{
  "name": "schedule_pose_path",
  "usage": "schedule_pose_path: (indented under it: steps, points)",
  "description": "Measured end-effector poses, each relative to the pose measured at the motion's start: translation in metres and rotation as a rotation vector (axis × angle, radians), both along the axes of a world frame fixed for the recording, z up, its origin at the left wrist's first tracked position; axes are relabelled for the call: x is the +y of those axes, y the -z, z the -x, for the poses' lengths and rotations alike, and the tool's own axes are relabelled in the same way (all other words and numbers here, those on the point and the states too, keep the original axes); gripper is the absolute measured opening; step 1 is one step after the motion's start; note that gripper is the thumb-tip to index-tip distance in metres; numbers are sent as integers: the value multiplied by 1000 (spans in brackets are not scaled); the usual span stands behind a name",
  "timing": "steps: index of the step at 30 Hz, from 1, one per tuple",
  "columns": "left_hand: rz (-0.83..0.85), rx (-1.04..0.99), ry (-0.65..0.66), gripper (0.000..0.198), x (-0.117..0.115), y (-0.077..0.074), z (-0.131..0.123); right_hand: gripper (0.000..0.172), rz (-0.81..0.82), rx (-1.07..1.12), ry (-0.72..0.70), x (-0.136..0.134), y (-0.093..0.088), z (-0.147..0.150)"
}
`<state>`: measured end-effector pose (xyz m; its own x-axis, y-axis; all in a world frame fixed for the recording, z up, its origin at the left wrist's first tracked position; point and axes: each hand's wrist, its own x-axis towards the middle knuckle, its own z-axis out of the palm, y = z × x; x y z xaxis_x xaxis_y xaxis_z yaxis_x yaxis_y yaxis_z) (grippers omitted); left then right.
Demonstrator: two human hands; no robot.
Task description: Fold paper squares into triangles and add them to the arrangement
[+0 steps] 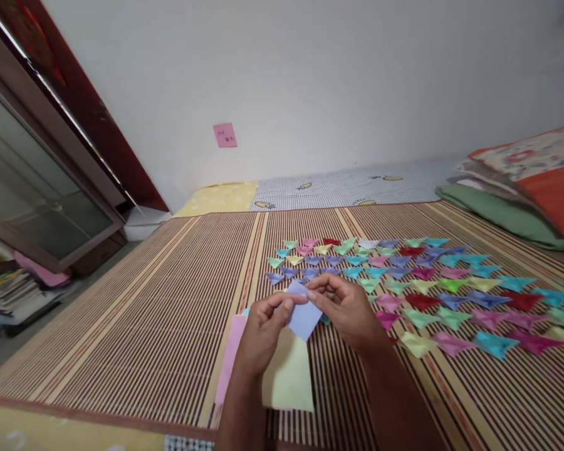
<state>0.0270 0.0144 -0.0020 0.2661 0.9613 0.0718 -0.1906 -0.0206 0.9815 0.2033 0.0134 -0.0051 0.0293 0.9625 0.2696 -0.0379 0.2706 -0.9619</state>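
My left hand (pixel 262 327) and my right hand (pixel 346 308) hold one pale blue square of paper (pixel 304 316) between them above a striped mat (pixel 136 326). Fingers of both hands pinch its upper edge, which is partly folded. Under my hands lie a light yellow sheet (pixel 289 379) and a pink sheet (pixel 230 354), flat on the mat. Several small folded paper shapes (pixel 418 282) in many colours lie in rows on the mat, just beyond and to the right of my hands.
A white wall with a pink note (pixel 225 134) stands at the back. Folded bedding (pixel 526 188) is piled at the right. A glass-fronted cabinet (pixel 32 188) leans at the left, with stacked books (pixel 9 294) below it.
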Motion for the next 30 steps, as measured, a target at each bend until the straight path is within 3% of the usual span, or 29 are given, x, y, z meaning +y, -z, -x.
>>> schedule_pose_path:
  steps: [5, 8, 17, 30]
  points:
    - [200, -293, -94, 43, 5, 1, 4, 18, -73, -57, -92, -2, -1, -4]
    - [248, -357, -95, 45, 5, -2, 5, 19, -137, -154, -116, -4, -3, -7]
    - [294, -376, -60, 50, 7, 3, 3, 11, -166, -330, -139, -12, -20, -4]
    - [312, -357, -22, 51, 9, 8, 4, 12, -211, -407, -95, -16, -20, 4]
